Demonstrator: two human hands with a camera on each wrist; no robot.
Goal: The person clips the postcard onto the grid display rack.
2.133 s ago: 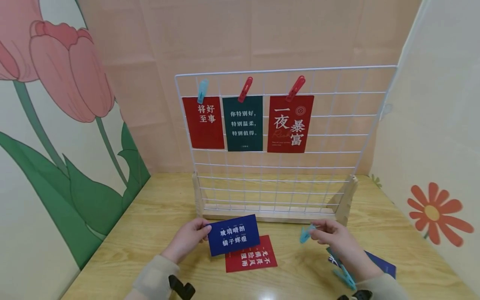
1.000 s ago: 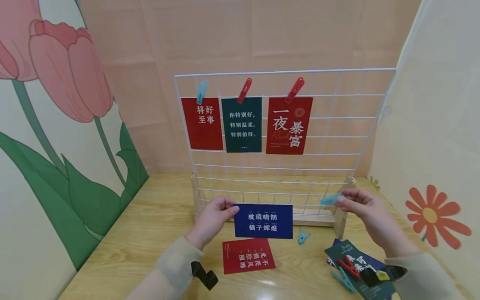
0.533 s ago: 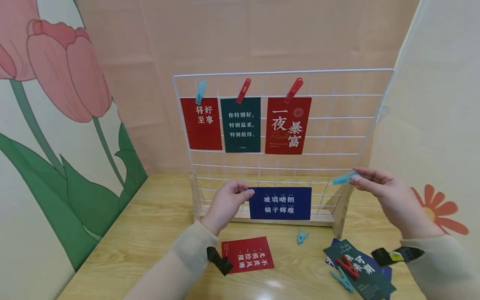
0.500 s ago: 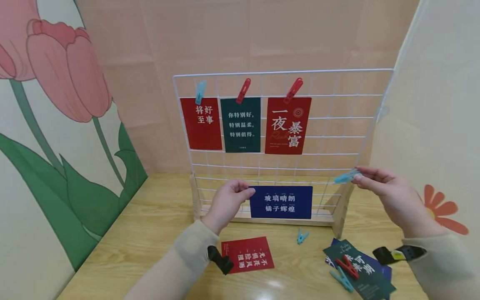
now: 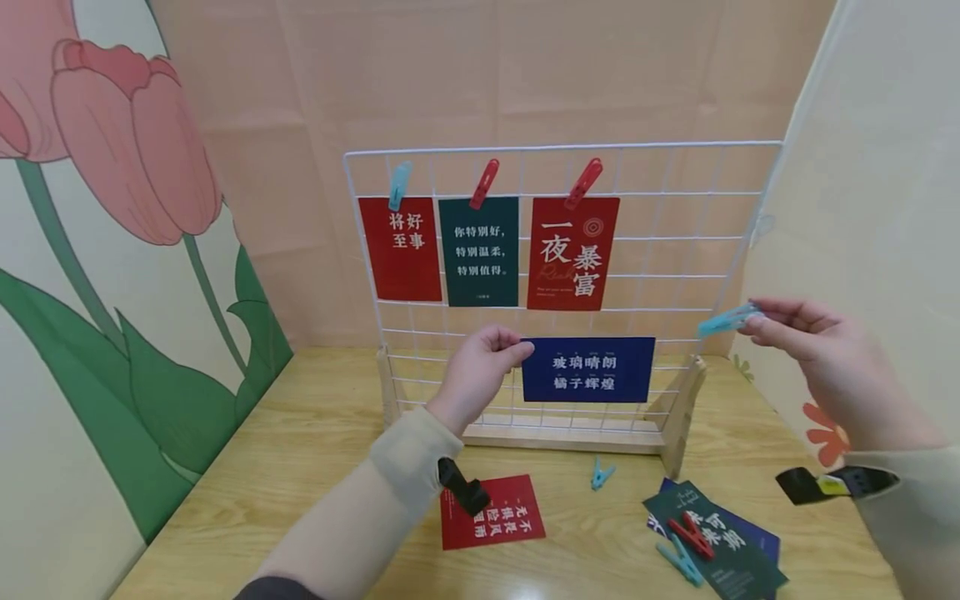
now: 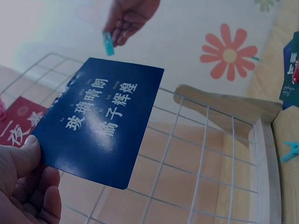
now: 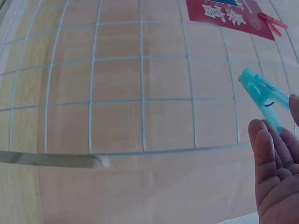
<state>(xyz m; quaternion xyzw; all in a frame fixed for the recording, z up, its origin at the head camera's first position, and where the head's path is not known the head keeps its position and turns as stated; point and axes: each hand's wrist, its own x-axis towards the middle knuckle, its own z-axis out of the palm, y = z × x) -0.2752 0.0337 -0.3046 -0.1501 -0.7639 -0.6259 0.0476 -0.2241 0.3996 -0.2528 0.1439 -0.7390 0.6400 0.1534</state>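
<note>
My left hand (image 5: 483,367) pinches the upper left corner of a dark blue card (image 5: 588,369) with white lettering. The card hangs level in front of the lower part of a white wire grid (image 5: 675,257). To the right of the grid, my right hand (image 5: 832,350) holds a light blue clothespin (image 5: 727,320) between thumb and fingers; the right wrist view shows this clothespin (image 7: 264,93) too. Higher on the grid hang a red card (image 5: 401,267), a green card (image 5: 480,287) and another red card (image 5: 547,292), each under a clothespin.
A wooden base (image 5: 562,438) carries the grid on the table (image 5: 300,483). Before it lie a red card (image 5: 517,533) and a light blue clothespin (image 5: 601,475). At the right, a green card (image 5: 738,567) tops a pile, with a red clothespin (image 5: 692,535) and a blue one (image 5: 679,562).
Both hands have risen and moved right, carrying the blue card and the light blue clothespin from low over the table to in front of and beside the grid. The card has levelled out.
</note>
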